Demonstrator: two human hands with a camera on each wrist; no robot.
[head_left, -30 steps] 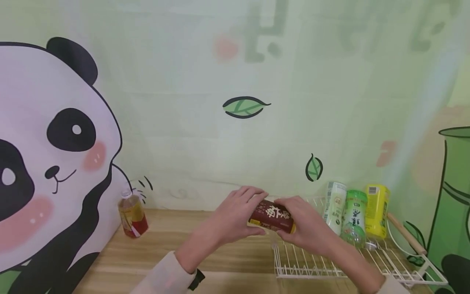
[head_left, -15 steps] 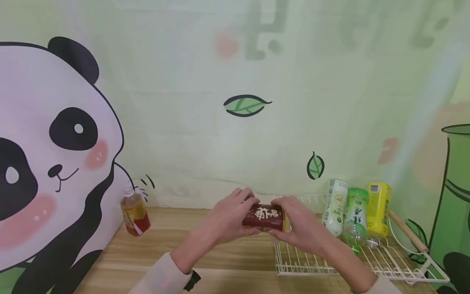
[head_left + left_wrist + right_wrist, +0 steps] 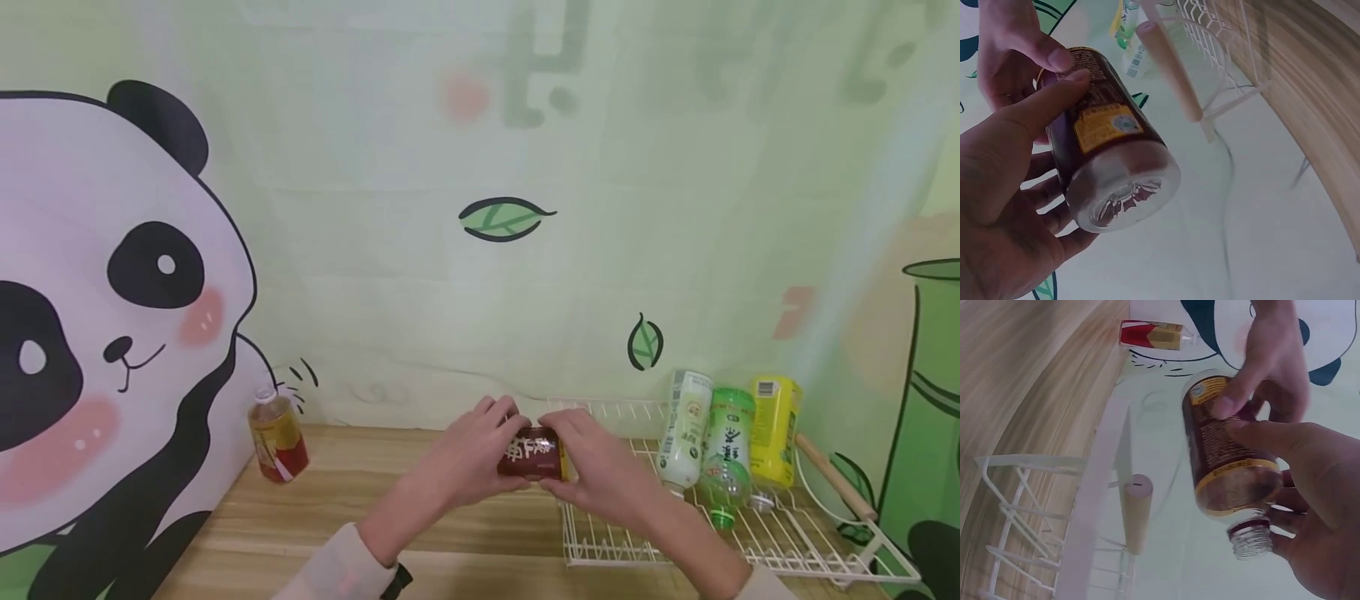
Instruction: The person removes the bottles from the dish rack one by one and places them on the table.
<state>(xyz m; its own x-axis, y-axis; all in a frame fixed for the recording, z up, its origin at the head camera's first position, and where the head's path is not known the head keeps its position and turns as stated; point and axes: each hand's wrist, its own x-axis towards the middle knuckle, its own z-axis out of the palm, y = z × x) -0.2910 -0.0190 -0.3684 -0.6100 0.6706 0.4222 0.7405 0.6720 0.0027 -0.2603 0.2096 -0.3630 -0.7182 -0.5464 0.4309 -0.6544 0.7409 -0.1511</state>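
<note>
A clear plastic bottle (image 3: 529, 455) with a dark red label is held sideways in the air above the table, between both hands. My left hand (image 3: 474, 454) grips it near its base, thumb on the label. Around the end by the neck curls my right hand (image 3: 600, 460). In the right wrist view the bottle's threaded neck (image 3: 1250, 537) shows no cap. The ribbed clear base (image 3: 1129, 203) faces the camera in the left wrist view. The two thumbs nearly meet on the label; the far side of the bottle is hidden by fingers.
On the right stands a white wire rack (image 3: 637, 550) with a wooden handle (image 3: 836, 477). A white bottle (image 3: 686, 429), a green-labelled bottle (image 3: 727, 454) and a yellow bottle (image 3: 775, 429) lean there, neck down. A bottle with red and yellow wrapping (image 3: 277, 437) stands at the table's left.
The bottle has gone from tilted to nearly level and shifted a little left and down. Its label has turned between the hands, and my right hand has moved left with it.
</note>
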